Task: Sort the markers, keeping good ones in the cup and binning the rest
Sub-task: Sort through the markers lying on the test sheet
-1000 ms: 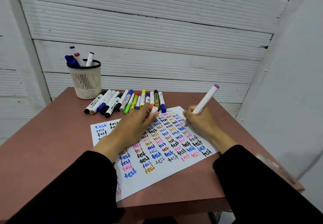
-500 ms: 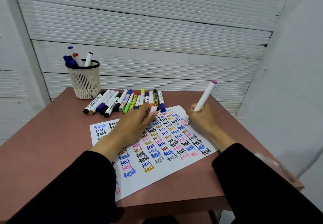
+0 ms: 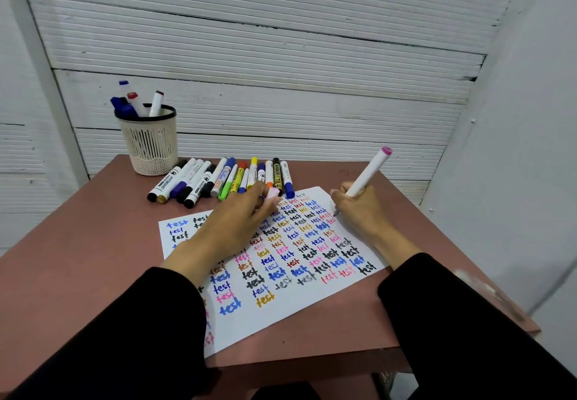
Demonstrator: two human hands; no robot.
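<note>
My right hand [image 3: 359, 209] pinches the white marker [image 3: 368, 172], tip on the paper [image 3: 281, 309]; my left hand [image 3: 237, 221] pinches its pink cap [image 3: 271, 193].

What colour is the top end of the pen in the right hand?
Pinkish purple, on a white pen gripped by the right hand; the head view shows it.

cup [image 3: 149, 145] at table's [image 3: 78, 259] back left, markers [image 3: 218, 181] right of it, paper [image 3: 281, 275] in front
</note>
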